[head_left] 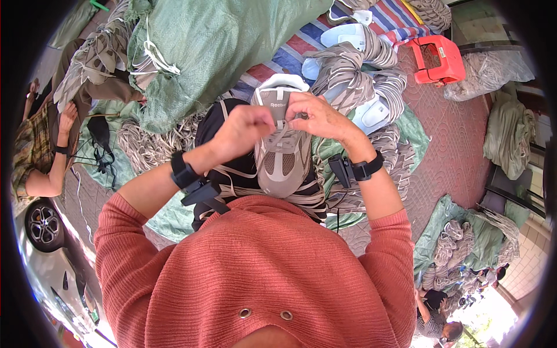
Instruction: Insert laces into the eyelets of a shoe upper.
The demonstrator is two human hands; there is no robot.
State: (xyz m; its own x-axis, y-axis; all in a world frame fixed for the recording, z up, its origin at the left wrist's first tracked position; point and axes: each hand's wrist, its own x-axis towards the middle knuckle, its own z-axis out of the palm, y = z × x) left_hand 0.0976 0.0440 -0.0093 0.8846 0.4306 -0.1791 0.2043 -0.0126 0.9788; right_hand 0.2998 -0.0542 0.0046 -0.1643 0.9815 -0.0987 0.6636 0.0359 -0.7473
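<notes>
A beige-grey sneaker rests across my lap with its toe toward me and its pale, padded collar away from me. Laces cross its front below the grey tongue. My left hand, a little blurred, is curled closed at the left side of the lacing. On the other side my right hand has thumb and forefinger pinched together by the upper eyelets. Whatever lies in the fingers of either hand is too small or hidden to make out.
A large green woven sack lies beyond my knees. Bundled laced shoe uppers are heaped at the right, near a red plastic stool. Light lace bundles lie left of me. Another person's arm is at the far left, beside a parked car.
</notes>
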